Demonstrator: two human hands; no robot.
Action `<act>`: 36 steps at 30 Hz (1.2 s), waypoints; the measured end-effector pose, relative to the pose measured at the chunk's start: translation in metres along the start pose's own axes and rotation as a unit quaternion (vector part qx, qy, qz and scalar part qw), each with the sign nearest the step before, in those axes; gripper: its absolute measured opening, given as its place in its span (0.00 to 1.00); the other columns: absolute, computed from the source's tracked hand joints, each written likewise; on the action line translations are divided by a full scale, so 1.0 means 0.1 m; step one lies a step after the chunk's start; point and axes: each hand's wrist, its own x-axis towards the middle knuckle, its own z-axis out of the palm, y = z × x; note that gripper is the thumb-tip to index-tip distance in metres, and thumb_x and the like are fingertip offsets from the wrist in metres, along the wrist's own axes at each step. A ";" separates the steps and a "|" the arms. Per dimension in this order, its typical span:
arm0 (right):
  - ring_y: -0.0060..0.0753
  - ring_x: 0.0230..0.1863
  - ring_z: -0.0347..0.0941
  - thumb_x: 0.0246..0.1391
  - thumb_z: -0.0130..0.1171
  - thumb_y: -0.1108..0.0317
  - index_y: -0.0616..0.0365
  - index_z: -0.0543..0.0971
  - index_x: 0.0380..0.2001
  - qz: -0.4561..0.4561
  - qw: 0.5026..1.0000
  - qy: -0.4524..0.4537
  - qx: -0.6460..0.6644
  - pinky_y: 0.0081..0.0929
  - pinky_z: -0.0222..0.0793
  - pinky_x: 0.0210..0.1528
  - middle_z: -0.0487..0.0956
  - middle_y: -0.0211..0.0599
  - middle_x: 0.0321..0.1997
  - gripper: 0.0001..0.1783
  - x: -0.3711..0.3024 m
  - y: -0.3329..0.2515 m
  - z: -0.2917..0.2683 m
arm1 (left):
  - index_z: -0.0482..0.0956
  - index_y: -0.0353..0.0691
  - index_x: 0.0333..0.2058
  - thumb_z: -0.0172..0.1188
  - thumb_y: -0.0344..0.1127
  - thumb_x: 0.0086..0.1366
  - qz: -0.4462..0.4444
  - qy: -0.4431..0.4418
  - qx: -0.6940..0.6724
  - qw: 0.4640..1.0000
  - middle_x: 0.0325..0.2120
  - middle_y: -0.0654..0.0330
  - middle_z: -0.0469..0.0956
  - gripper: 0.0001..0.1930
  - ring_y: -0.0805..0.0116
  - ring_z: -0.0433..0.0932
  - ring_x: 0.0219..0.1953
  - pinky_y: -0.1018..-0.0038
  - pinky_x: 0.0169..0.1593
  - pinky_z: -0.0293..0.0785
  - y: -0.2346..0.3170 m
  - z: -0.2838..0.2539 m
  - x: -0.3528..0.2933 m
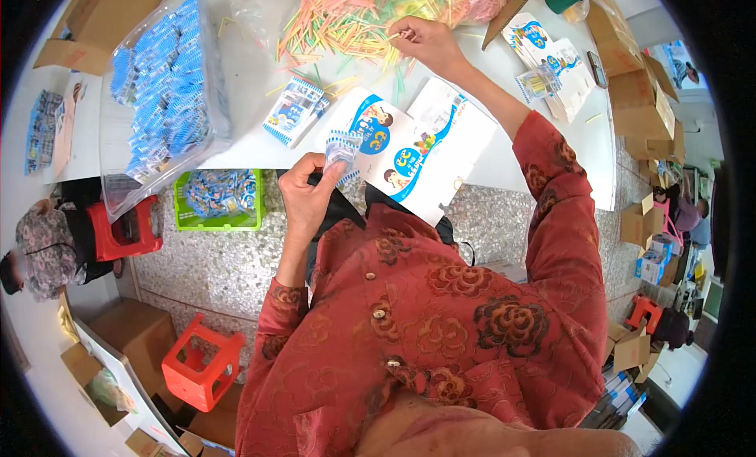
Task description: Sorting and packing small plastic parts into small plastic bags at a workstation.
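My left hand (305,191) pinches a small clear-and-blue packet (344,147) between thumb and fingers, over the near edge of the white table. My right hand (429,47) is at the near side of a heap of thin pink, yellow and green plastic sticks (331,27). Its fingers are drawn together, and what they hold is too small to make out. Between my hands lie flat white printed cartons (465,134), blue with cartoon figures, partly overhanging the edge. A few similar packets (293,113) rest left of the cartons.
A clear plastic tray (219,102) of blue packets stands at left. Below it is a green basket (256,223) on the floor. More cartons (573,102) and a packet (539,83) lie at right. Cardboard boxes (639,102), red stools (206,366) and other people surround the table.
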 end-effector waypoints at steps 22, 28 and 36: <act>0.27 0.24 0.72 0.51 0.57 0.71 0.59 0.76 0.34 -0.077 0.995 0.007 -0.061 0.22 0.67 0.27 0.77 0.34 0.28 0.06 -0.42 0.12 0.09 | 0.78 0.33 0.26 0.63 0.28 0.55 0.015 -0.018 -0.061 0.998 0.21 0.67 0.76 0.04 0.84 0.68 0.25 0.84 0.31 0.66 0.08 0.18 0.12; 0.10 0.21 0.63 0.53 0.58 0.71 0.60 0.77 0.38 0.041 0.967 0.012 0.251 0.12 0.60 0.23 0.73 0.23 0.23 0.09 -0.58 -0.77 -0.31 | 0.79 0.33 0.27 0.65 0.27 0.54 0.018 -0.004 -0.063 0.998 0.22 0.68 0.77 0.04 0.84 0.69 0.26 0.84 0.31 0.66 0.09 0.21 0.12; 0.11 0.22 0.62 0.54 0.58 0.70 0.62 0.77 0.38 0.097 0.910 -0.062 0.399 0.11 0.59 0.22 0.73 0.24 0.27 0.09 -0.75 -1.12 -0.33 | 0.79 0.34 0.27 0.66 0.26 0.52 0.036 -0.016 -0.069 0.997 0.22 0.68 0.77 0.04 0.84 0.69 0.26 0.85 0.31 0.65 0.12 0.32 0.15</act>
